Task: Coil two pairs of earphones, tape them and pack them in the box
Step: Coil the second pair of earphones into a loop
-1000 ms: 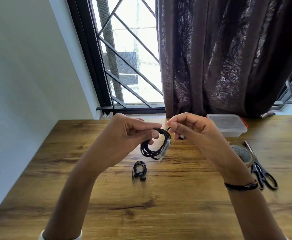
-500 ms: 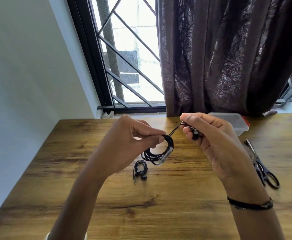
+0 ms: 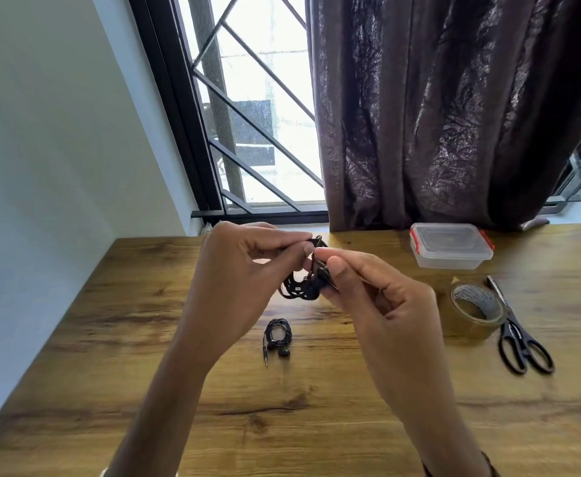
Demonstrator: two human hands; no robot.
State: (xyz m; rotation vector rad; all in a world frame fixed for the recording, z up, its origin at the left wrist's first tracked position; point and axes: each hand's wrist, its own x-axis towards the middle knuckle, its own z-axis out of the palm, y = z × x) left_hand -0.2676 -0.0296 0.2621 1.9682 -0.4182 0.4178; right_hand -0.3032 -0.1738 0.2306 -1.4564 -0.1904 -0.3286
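Both hands work above the desk (image 3: 75,339): the left hand (image 3: 244,280) pinches the top of the black earphone coil (image 3: 302,287) while the right hand (image 3: 368,294) pinches its loose end. Best to tuck that end tightly, keeping loops together. The other coil (image 3: 277,337) lies nearer, the box (image 3: 450,246) far right.

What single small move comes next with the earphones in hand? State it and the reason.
Probably tuck the loose end into the held coil. Both the left hand and the right hand pinch it above the table; the other coil lies done, the box shut.
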